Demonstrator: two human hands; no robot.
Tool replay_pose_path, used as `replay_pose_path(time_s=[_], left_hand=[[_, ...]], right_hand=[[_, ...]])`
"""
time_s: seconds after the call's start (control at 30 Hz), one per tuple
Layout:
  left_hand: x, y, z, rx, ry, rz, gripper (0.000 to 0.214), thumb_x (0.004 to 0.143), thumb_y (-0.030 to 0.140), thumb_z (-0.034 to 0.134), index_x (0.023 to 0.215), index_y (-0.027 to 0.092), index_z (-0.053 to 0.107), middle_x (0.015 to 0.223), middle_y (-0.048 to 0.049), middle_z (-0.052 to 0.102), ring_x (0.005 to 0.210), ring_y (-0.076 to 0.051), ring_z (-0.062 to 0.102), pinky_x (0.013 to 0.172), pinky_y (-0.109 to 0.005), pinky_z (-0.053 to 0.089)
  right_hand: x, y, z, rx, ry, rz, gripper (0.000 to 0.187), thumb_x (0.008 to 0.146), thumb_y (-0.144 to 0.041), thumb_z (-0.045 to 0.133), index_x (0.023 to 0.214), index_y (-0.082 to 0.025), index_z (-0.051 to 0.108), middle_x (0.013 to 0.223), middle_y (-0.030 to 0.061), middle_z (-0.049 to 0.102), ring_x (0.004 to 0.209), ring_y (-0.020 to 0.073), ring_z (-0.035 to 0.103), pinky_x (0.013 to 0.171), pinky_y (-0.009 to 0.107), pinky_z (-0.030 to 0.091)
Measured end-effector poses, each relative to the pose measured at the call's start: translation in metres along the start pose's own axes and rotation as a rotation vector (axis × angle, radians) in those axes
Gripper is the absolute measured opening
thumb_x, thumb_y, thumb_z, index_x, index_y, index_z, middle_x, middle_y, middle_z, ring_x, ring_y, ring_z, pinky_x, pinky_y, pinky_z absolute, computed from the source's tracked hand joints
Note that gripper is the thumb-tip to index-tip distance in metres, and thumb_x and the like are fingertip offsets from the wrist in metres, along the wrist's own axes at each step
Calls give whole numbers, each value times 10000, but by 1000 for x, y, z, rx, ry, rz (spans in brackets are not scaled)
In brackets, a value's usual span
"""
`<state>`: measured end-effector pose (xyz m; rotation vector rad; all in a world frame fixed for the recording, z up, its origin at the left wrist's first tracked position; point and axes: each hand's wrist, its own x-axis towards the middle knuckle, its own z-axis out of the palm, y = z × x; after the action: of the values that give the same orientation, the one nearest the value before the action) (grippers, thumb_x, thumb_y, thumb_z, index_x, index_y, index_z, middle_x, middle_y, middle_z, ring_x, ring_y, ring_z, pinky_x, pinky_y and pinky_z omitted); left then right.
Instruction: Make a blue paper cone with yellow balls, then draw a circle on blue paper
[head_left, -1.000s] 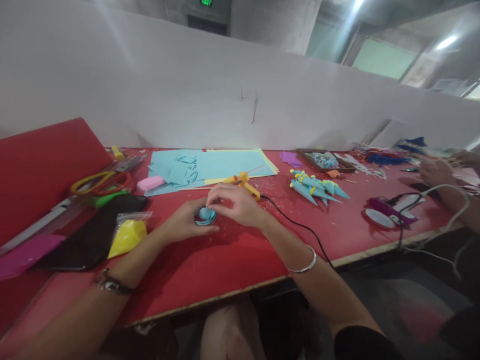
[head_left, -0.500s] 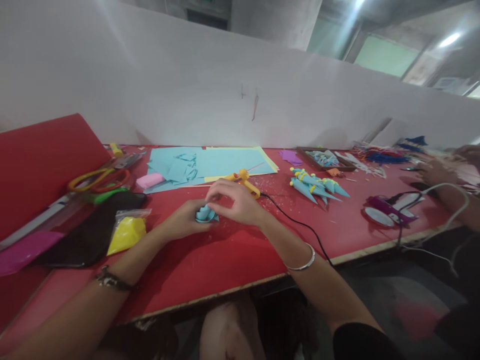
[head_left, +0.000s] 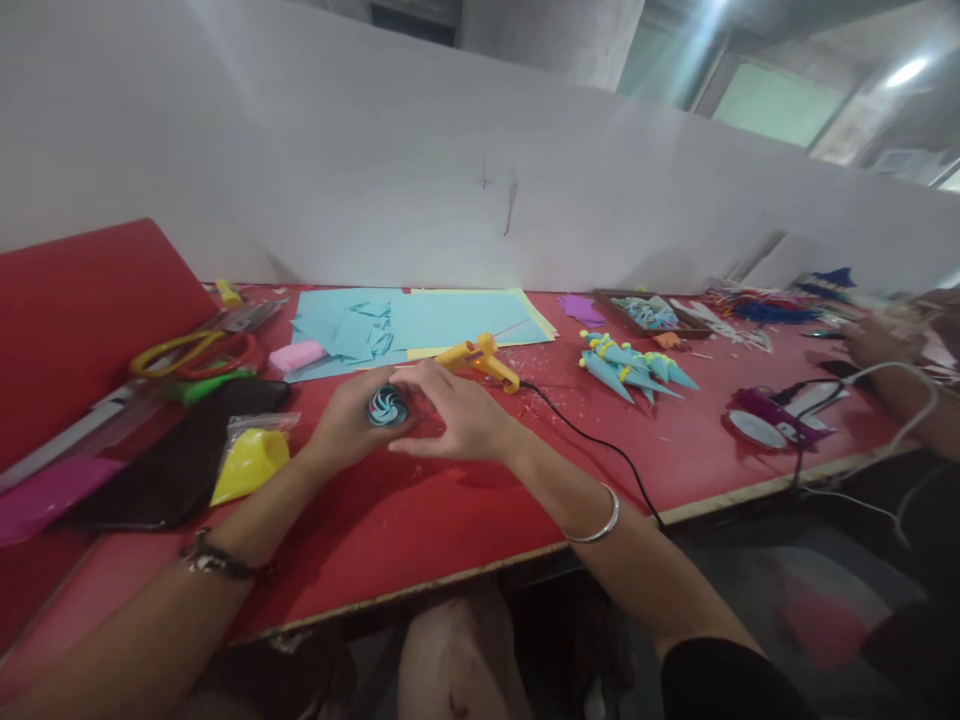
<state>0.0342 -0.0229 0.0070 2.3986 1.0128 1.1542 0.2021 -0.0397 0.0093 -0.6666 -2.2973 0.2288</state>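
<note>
My left hand (head_left: 345, 425) grips a small rolled coil of light blue paper (head_left: 387, 406) and holds it tipped up, so its spiral end faces me. My right hand (head_left: 454, 415) meets it from the right, fingertips pinching the coil's edge. Both hands hover just above the red table (head_left: 420, 530). A yellow glue gun (head_left: 480, 360) lies right behind my right hand, its black cord running off the table's front edge.
Light blue paper sheets (head_left: 442, 318) lie at the back. Scissors (head_left: 191, 352), a pink block (head_left: 298, 355), a yellow bag (head_left: 251, 462) and a black pouch (head_left: 172, 460) sit left. Blue paper cones (head_left: 630, 370) lie right. Another person's hands (head_left: 877, 345) work at far right.
The blue paper went from lying low between my fingers to a tight coil turned up with its spiral end towards me. Both hands lifted slightly and moved a little back.
</note>
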Motion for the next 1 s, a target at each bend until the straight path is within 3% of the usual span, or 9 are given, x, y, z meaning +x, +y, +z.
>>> replay_pose_path(time_s=[0.23, 0.4, 0.57, 0.8, 1.0], left_hand=[[-4, -5, 3, -8, 22, -39, 189, 659, 330, 544, 748, 164, 530, 678, 21, 618, 558, -98, 507, 522, -194, 413], [-4, -5, 3, 42, -73, -133, 220, 674, 364, 536, 749, 158, 516, 705, 4, 624, 603, -122, 529, 557, -210, 426], [-4, -3, 1, 44, -135, -194, 303, 681, 381, 533, 862, 139, 548, 793, -15, 659, 659, -148, 556, 582, -218, 427], [-3, -4, 0, 76, -171, -135, 260, 660, 276, 492, 826, 105, 595, 829, -38, 672, 709, -183, 563, 636, -249, 436], [-3, -8, 2, -48, -222, -83, 227, 665, 214, 459, 817, 102, 585, 856, -64, 668, 769, -180, 583, 647, -242, 452]], right_hand=[[2, 0, 6, -198, -35, -41, 471, 828, -432, 498, 1189, -149, 387, 1115, 120, 505, 1067, 206, 485, 831, 330, 477], [3, -2, 9, -237, -48, -104, 392, 859, -377, 463, 1174, -151, 412, 1115, 127, 508, 1134, 213, 442, 904, 349, 442], [4, -6, 11, -222, -63, -70, 347, 857, -337, 474, 1146, -152, 431, 1101, 123, 483, 1096, 205, 457, 836, 331, 479], [4, -5, 13, -208, -23, -78, 270, 870, -350, 446, 1041, -142, 469, 1082, 126, 510, 1103, 195, 453, 831, 306, 473], [3, -5, 11, -225, -98, -56, 242, 895, -291, 407, 1100, -187, 484, 1096, 91, 519, 1014, 169, 497, 716, 257, 474]])
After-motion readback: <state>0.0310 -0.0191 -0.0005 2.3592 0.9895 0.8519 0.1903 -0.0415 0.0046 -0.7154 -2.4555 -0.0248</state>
